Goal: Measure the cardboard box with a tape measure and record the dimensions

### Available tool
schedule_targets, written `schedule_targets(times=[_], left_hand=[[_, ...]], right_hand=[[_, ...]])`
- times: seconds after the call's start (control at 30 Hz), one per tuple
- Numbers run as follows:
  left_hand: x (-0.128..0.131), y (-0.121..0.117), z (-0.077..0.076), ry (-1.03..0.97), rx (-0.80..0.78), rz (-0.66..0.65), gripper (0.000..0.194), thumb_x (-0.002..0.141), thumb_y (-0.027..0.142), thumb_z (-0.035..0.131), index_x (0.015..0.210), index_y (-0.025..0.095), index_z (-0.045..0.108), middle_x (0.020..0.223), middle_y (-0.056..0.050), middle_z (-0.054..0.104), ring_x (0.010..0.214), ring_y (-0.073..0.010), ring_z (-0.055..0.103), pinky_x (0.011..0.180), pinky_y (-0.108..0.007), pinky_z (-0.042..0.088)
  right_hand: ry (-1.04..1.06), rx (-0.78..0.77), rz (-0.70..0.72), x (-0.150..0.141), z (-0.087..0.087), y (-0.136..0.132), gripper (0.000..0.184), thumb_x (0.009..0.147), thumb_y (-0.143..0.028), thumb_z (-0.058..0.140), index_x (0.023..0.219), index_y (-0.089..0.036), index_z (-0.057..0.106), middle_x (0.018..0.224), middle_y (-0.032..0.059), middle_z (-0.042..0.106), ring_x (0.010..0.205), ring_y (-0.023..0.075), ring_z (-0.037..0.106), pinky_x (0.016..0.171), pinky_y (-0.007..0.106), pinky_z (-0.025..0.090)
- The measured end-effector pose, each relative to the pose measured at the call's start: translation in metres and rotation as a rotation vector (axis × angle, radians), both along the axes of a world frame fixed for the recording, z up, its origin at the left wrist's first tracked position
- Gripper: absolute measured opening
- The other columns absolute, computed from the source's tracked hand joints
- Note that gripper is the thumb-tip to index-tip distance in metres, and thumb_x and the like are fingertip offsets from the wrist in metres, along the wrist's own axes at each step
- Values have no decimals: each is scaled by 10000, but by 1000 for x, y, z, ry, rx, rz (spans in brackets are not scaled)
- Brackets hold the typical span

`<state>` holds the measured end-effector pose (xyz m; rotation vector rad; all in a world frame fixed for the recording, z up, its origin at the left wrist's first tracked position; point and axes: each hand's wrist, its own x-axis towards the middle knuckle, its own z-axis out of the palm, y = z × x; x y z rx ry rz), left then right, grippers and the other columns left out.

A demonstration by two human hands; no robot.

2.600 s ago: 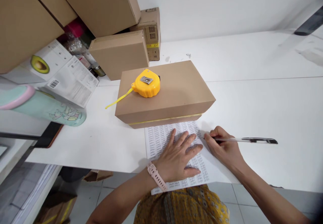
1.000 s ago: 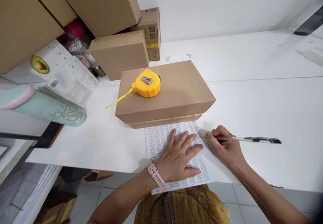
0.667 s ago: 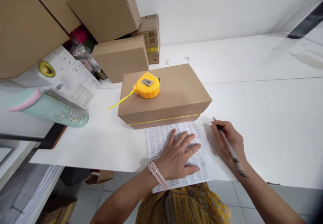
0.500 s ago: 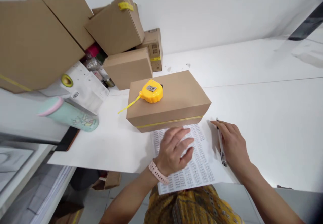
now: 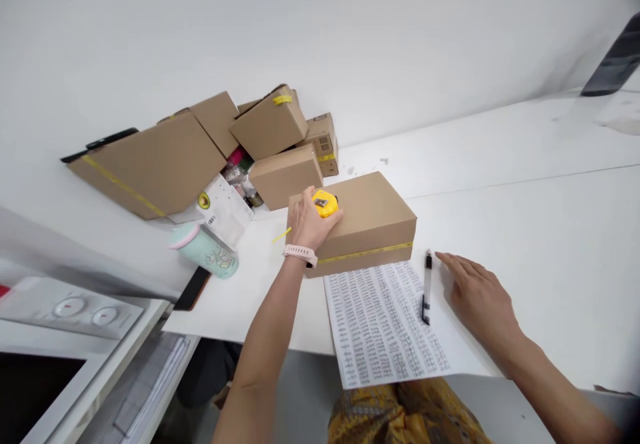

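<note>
My left hand (image 5: 306, 221) is wrapped round a yellow tape measure (image 5: 325, 203) that sits on top of a brown cardboard box (image 5: 373, 217); a short length of yellow tape sticks out to the left. My right hand (image 5: 479, 293) lies flat on the white table with its fingers stretched out and nothing in it. A clear pen with a black cap (image 5: 427, 287) lies just left of that hand, on the right edge of a printed sheet of numbers (image 5: 383, 321) that hangs over the table's front edge.
Several cardboard boxes (image 5: 165, 161) are stacked at the back left against the wall. A mint bottle with a pink lid (image 5: 205, 251) lies on its side beside a white avocado-printed carton (image 5: 223, 207). A dark flat object (image 5: 193, 289) rests at the table's left edge.
My right hand has laid the pen down on the sheet and opened flat. My left hand left the paper and reached up to grip the tape measure. The view tilted up.
</note>
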<state>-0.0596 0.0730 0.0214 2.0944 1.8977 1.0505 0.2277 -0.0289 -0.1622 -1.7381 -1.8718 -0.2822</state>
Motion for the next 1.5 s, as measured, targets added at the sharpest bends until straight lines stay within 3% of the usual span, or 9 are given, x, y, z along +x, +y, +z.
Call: schedule_targets(times=[0.1,0.17,0.23,0.33,0.5,0.73,0.9,1.13,1.5], left_hand=[[-1,-14,5,-234,36,-101,768,725,356,794,1365,179,408,1172,-135,646,1101,-298,632,945,-450,482],[-3,-32,11,-482,-40,-292,792,724,404,789,1376,210,383,1106,-102,662,970,-255,667,829,-391,517],[-5,-52,16,-704,-217,-529,796,739,478,762,1380,214,370,1056,-92,678,883,-232,676,750,-350,517],[-4,-74,21,-852,-435,-751,782,756,561,729,1356,199,382,974,-84,703,775,-205,668,700,-324,496],[-4,-82,17,-850,-531,-756,810,725,570,770,1326,199,374,935,-59,697,694,-176,641,657,-298,482],[-26,-79,24,-873,-543,-626,764,736,544,766,1313,187,415,1079,-108,690,808,-214,681,698,-309,502],[-72,-53,41,-880,-392,-443,626,743,474,755,1243,186,513,1093,-87,706,745,-179,672,629,-266,485],[-140,2,29,-863,-486,-268,446,731,491,678,959,108,652,773,-87,715,500,-144,589,441,-231,352],[-156,29,13,-863,-579,-267,416,758,475,672,977,122,666,793,-97,726,504,-151,602,442,-232,371]], right_hand=[[178,192,-35,-5,18,-8,413,906,-121,458,1264,-202,647,1187,108,737,1046,300,674,806,428,558],[372,314,-32,-13,42,-16,289,933,-200,513,1167,-222,680,1131,102,746,990,283,676,756,398,555],[636,286,19,-24,73,-21,201,945,-286,549,1068,-233,698,1058,98,742,959,271,671,715,370,544],[1080,-132,272,-44,123,-17,276,949,-477,567,1028,-255,711,1007,74,726,881,236,664,724,358,539],[1480,-702,689,-77,170,4,478,929,-626,525,939,-195,732,966,85,691,801,184,605,703,325,520],[1620,-809,680,-89,181,26,436,783,-628,725,799,-193,691,746,20,605,686,144,529,589,267,428],[1527,-419,404,-55,190,84,376,720,-531,793,702,-193,631,710,16,563,656,144,481,602,290,395],[1235,-459,152,-36,161,131,345,758,-491,699,610,-198,593,687,19,554,662,157,467,645,320,366],[1096,-560,61,-38,141,139,420,782,-605,657,854,-195,716,1007,122,745,917,289,650,767,368,461]])
